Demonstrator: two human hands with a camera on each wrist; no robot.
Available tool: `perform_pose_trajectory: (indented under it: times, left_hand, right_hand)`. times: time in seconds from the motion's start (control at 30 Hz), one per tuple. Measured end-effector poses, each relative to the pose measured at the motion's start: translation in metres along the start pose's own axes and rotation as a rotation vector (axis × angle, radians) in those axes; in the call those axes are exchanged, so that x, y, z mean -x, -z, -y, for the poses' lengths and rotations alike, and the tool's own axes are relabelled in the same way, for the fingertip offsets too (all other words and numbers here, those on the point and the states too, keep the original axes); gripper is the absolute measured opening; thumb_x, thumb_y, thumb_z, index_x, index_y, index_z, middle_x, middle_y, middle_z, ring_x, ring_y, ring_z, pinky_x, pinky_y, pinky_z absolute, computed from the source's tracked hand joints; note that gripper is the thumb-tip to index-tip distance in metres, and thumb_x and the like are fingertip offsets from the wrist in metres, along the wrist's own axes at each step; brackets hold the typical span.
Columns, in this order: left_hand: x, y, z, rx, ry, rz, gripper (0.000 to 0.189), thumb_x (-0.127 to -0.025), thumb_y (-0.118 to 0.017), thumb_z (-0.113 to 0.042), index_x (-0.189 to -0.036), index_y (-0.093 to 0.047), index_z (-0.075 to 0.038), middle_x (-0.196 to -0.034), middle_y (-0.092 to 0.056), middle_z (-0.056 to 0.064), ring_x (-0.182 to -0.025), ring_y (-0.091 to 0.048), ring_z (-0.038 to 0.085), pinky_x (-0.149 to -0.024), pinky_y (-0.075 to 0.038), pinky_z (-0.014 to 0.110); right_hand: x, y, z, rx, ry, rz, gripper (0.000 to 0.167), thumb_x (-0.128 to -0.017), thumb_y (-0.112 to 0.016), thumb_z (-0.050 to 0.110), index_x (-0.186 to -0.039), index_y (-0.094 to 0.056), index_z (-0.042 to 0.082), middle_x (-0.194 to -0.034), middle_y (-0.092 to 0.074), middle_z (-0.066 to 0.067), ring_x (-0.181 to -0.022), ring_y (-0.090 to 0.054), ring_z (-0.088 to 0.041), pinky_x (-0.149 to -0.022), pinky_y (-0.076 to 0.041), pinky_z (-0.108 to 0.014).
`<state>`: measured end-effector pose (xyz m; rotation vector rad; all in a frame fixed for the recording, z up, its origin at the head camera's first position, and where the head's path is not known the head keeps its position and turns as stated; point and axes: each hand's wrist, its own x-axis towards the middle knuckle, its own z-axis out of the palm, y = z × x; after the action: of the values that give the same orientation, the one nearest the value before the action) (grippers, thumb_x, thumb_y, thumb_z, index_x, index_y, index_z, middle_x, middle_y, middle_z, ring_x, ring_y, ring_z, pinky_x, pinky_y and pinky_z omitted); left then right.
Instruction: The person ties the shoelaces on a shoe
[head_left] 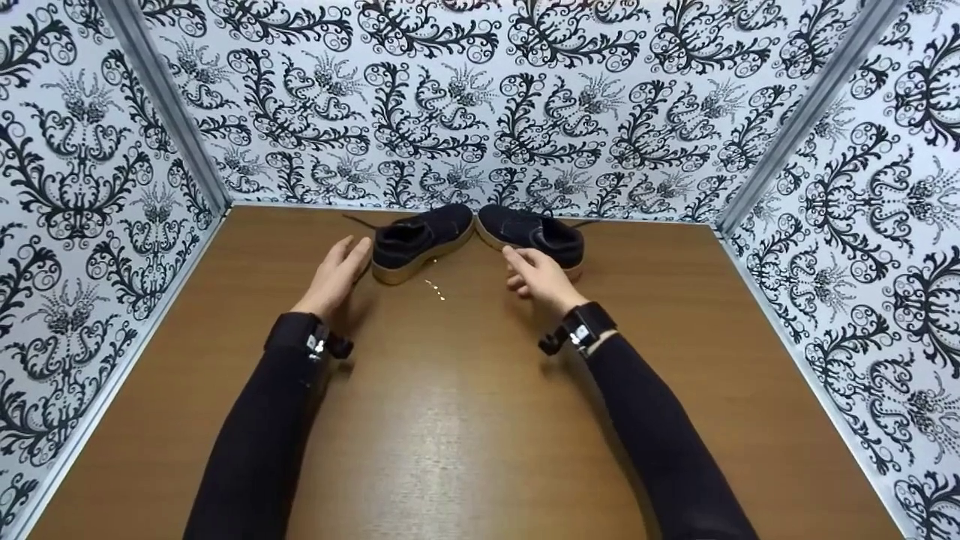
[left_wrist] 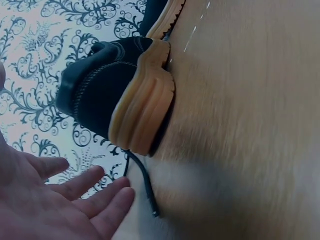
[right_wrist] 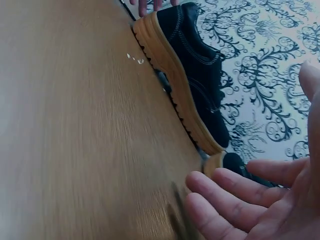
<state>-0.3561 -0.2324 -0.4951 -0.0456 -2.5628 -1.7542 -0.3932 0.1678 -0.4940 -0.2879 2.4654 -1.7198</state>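
Two dark shoes with tan soles stand toe to toe at the table's back edge. By the heel of the left shoe [head_left: 420, 236] is my left hand [head_left: 334, 277], its fingers extended and holding nothing. A dark lace [left_wrist: 145, 182] trails past that heel in the left wrist view. My right hand [head_left: 544, 281] is in front of the right shoe [head_left: 559, 238], covering part of its side and heel. Its fingers are relaxed and slightly bent, with nothing in them. In the right wrist view, the fingers partly hide the right shoe's toe [right_wrist: 232, 162].
The brown tabletop [head_left: 450, 390] lies under both arms. Patterned black-and-white panels [head_left: 465, 97] rise behind and at both sides, joined by grey metal posts [head_left: 810, 112]. A line of small bright spots [head_left: 435, 289] shows near the left shoe; I cannot tell what it is.
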Motion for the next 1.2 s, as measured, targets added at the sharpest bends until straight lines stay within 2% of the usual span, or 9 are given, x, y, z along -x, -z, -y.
perform_pose_trajectory:
  times: [0.2,0.33,0.57,0.7,0.87,0.93,1.03,1.13,1.2]
  left_hand:
    - [-0.01,-0.008,0.001,0.043,-0.006,-0.017,0.1,-0.11,-0.047,-0.073,-0.176,-0.02,-0.003,-0.183,-0.021,0.02,-0.169,-0.017,0.036,-0.137,-0.014,0.051]
    - [-0.014,-0.01,0.002,0.087,0.015,-0.003,0.098,-0.109,-0.046,-0.073,-0.177,-0.021,-0.008,-0.184,-0.02,0.015,-0.17,-0.014,0.032,-0.137,-0.011,0.049]
    - [-0.019,-0.015,0.002,0.199,-0.006,0.081,0.083,-0.116,-0.038,-0.059,-0.178,-0.017,-0.007,-0.186,-0.013,0.01,-0.171,-0.006,0.025,-0.137,-0.006,0.041]
    - [-0.02,-0.019,0.0,0.207,-0.009,0.109,0.079,-0.118,-0.035,-0.055,-0.178,-0.013,-0.009,-0.187,-0.007,0.009,-0.171,-0.001,0.025,-0.137,-0.003,0.042]
    - [-0.02,-0.023,-0.001,0.208,-0.028,0.092,0.086,-0.115,-0.04,-0.062,-0.177,-0.019,-0.006,-0.185,-0.015,0.013,-0.171,-0.008,0.028,-0.137,-0.007,0.041]
    - [-0.023,-0.023,0.006,0.245,-0.052,0.084,0.09,-0.113,-0.048,-0.064,-0.176,-0.025,-0.005,-0.184,-0.02,0.014,-0.171,-0.011,0.028,-0.137,-0.008,0.039]
    - [-0.021,-0.023,0.006,0.267,-0.06,0.065,0.092,-0.111,-0.051,-0.066,-0.174,-0.03,-0.003,-0.182,-0.025,0.016,-0.17,-0.015,0.03,-0.137,-0.01,0.039]
    - [-0.018,-0.025,0.004,0.274,-0.063,0.038,0.088,-0.112,-0.052,-0.062,-0.172,-0.034,0.0,-0.179,-0.031,0.019,-0.168,-0.022,0.033,-0.137,-0.014,0.041]
    - [-0.012,-0.028,-0.003,0.261,-0.057,0.022,0.082,-0.115,-0.047,-0.058,-0.17,-0.036,0.003,-0.177,-0.035,0.022,-0.166,-0.027,0.035,-0.136,-0.018,0.045]
  right_hand:
    - [-0.013,-0.019,0.006,-0.073,-0.015,-0.018,0.075,-0.11,-0.064,0.06,-0.147,-0.059,-0.006,-0.139,-0.066,-0.031,-0.11,-0.076,-0.046,-0.088,-0.066,-0.053]
    - [-0.019,-0.033,0.012,-0.132,-0.022,-0.004,0.073,-0.111,-0.065,0.055,-0.147,-0.058,-0.008,-0.14,-0.064,-0.034,-0.114,-0.074,-0.049,-0.094,-0.064,-0.058]
    - [-0.028,-0.054,0.023,-0.08,-0.013,0.002,0.077,-0.111,-0.062,0.058,-0.144,-0.062,-0.011,-0.134,-0.068,-0.035,-0.111,-0.074,-0.042,-0.1,-0.06,-0.055]
    - [-0.034,-0.063,0.026,-0.059,-0.016,0.019,0.077,-0.11,-0.062,0.06,-0.143,-0.064,-0.009,-0.134,-0.067,-0.035,-0.115,-0.071,-0.044,-0.101,-0.06,-0.055]
    - [-0.039,-0.07,0.028,-0.066,-0.027,0.03,0.074,-0.111,-0.063,0.059,-0.145,-0.063,-0.006,-0.138,-0.064,-0.034,-0.12,-0.07,-0.047,-0.103,-0.059,-0.055]
    - [-0.04,-0.072,0.028,-0.073,-0.034,0.026,0.074,-0.111,-0.063,0.059,-0.146,-0.062,-0.006,-0.14,-0.064,-0.034,-0.122,-0.07,-0.047,-0.104,-0.059,-0.054]
    - [-0.042,-0.075,0.029,-0.089,-0.04,0.023,0.076,-0.111,-0.062,0.059,-0.149,-0.06,-0.007,-0.143,-0.063,-0.033,-0.124,-0.071,-0.046,-0.105,-0.059,-0.054]
    - [-0.043,-0.078,0.031,-0.102,-0.041,0.031,0.078,-0.111,-0.062,0.059,-0.152,-0.057,-0.008,-0.145,-0.063,-0.033,-0.126,-0.07,-0.045,-0.106,-0.059,-0.052]
    - [-0.044,-0.081,0.031,-0.114,-0.048,0.036,0.079,-0.111,-0.062,0.059,-0.154,-0.056,-0.007,-0.147,-0.063,-0.032,-0.128,-0.07,-0.044,-0.107,-0.059,-0.05]
